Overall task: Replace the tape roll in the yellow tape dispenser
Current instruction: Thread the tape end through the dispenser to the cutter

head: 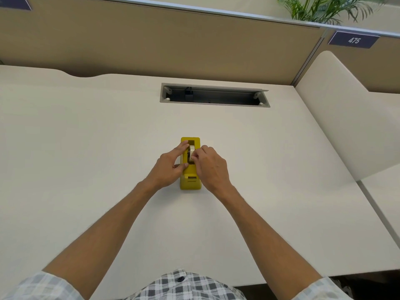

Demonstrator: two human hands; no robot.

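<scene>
The yellow tape dispenser [190,180] stands lengthwise on the white desk [86,148], its cutter end toward me. A pale tape roll [191,153] sits in its well. My left hand [171,167] clasps the dispenser's left side, fingers on the top edge and thumb on the side wall. My right hand [211,165] comes from the right, its fingertips pinching the roll's near edge. The lower part of the roll is hidden inside the body and behind my fingers.
An open cable tray slot [214,97] is set into the desk behind the dispenser. A tan partition wall [173,44] runs along the back, with a white side divider [337,109] at the right. The desk's front edge lies close to my body.
</scene>
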